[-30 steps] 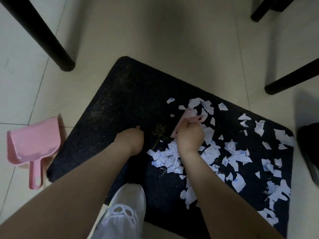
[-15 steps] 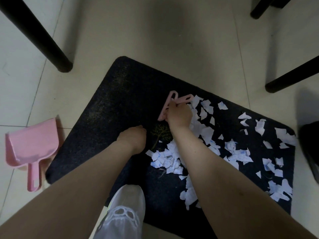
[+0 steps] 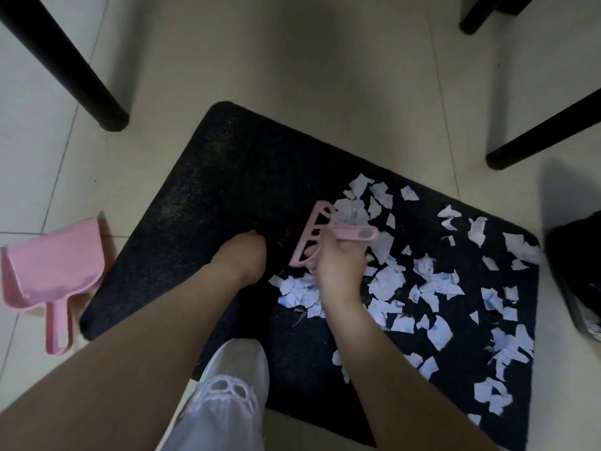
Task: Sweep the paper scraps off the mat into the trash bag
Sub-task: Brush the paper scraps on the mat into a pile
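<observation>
Fingers of your right hand (image 3: 338,271) curl around the small pink plastic brush (image 3: 320,237); your left hand (image 3: 242,255) is fisted on the black mat (image 3: 247,177); torn white paper scraps (image 3: 387,281) look featherlight, so sweep gently.

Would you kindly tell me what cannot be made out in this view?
Head view only:
- Left hand: fingers hidden behind its own back.
- Brush: bristles hidden under its pink head and the right hand.
- Dark object at right: cut off by the edge, unidentifiable.
- Print on paper scraps: too small.

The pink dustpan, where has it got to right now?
In the head view the pink dustpan lies on the tiled floor at the far left, just off the left edge of the black mat, with neither hand touching it.
</observation>
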Available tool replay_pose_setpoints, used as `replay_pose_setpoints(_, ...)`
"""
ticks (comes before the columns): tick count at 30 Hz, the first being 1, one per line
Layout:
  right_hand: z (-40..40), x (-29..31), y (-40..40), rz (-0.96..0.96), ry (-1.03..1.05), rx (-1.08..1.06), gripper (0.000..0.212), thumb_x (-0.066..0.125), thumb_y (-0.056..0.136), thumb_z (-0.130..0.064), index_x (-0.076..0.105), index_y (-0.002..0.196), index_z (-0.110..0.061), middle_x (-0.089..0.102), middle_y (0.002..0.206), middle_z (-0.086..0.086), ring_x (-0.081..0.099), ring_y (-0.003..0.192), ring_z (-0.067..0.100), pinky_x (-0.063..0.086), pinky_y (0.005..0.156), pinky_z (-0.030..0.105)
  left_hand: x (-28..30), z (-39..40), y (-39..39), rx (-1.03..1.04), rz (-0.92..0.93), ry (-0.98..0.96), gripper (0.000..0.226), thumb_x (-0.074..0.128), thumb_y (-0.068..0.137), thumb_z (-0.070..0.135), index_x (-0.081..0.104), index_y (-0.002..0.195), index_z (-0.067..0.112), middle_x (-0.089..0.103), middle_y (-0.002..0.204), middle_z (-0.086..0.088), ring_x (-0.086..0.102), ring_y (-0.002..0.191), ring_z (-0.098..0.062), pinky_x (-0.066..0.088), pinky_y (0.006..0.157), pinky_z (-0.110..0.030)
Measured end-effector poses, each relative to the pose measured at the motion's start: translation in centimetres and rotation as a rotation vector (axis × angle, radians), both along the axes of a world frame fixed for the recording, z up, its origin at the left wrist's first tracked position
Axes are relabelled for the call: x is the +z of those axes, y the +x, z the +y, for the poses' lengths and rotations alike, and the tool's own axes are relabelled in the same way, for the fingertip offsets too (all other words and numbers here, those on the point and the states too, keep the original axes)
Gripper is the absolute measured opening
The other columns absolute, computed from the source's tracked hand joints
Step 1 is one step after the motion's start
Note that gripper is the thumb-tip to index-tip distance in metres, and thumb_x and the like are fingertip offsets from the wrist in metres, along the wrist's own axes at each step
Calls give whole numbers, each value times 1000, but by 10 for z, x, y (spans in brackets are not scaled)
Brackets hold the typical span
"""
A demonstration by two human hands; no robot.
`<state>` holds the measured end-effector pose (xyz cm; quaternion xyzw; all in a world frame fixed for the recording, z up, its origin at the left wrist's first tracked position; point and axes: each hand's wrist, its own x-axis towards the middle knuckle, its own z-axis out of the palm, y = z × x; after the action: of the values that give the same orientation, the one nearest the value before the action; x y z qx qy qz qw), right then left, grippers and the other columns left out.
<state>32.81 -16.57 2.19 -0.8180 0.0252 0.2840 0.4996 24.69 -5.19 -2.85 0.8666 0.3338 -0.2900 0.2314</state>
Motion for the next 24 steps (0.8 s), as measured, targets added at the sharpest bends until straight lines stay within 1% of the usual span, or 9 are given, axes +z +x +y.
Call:
replay_pose_setpoints(1,-1,-2,-11,34,3,22,37,52,95,-22,59,60,-13,59,52,1,54,47,17,48,50,33,1,-1,-3,4,12,12,37,43,91,2,51,127,2,47,136,-14,50,122,-28,44,102,-33)
replay_pose_setpoints(3,-3,-7,-33,95,-5,54,37,52,96,-22,62,63,-9,60,53,1,57,44,10,47,48,24,1,-2,-10,2,49,21,34,42,91,2,53,124,2,49,133,-14,53,118,-29,46,99,-35)
replay_pose_setpoints(5,-7,-14,-52,145,-20,90,38,52,96,-23,64,65,-6,60,52,1,56,42,3,45,47,18,0,-4,-16,-19,72,29,35,41,92,2,53,124,1,47,137,-15,53,119,-29,47,99,-36)
replay_pose_setpoints(7,-16,-23,-63,153,-65,150,40,52,96,-26,64,62,-10,63,57,1,61,50,7,50,54,24,-2,-7,-21,-52,91,15,43,39,93,2,46,135,1,29,152,-17,45,130,-29,42,107,-36)
replay_pose_setpoints(9,-27,-28,-63,109,-128,216,40,52,96,-30,63,60,-16,67,64,4,66,61,19,55,64,34,-2,-9,-24,-78,120,-11,49,37,95,1,34,144,1,9,159,-16,30,141,-28,34,114,-36)
replay_pose_setpoints(12,-43,-27,-42,3,-214,270,36,52,96,-29,69,72,-8,71,73,10,68,67,26,58,66,41,-3,-9,-24,-91,139,-28,52,37,96,1,28,147,1,0,160,-15,21,145,-27,28,117,-35)
replay_pose_setpoints(16,-60,-17,-9,-54,-249,218,40,55,95,-27,63,61,-9,67,63,5,59,50,20,51,53,36,-1,-9,-22,-79,156,-37,52,37,95,0,28,146,0,0,160,-15,21,145,-29,30,116,-38)
replay_pose_setpoints(21,-57,7,6,-31,-64,112,39,55,95,-23,63,58,-11,59,46,-7,55,46,6,49,54,18,3,-11,-17,-48,170,-47,50,39,93,0,35,143,1,6,159,-15,30,140,-31,36,112,-41)
replay_pose_setpoints(24,-41,16,5,-41,33,68,36,53,96,-24,66,67,-9,63,56,-1,59,53,13,53,61,30,4,-12,-16,-21,165,-35,46,40,93,3,41,139,2,18,156,-15,39,134,-30,42,107,-40)
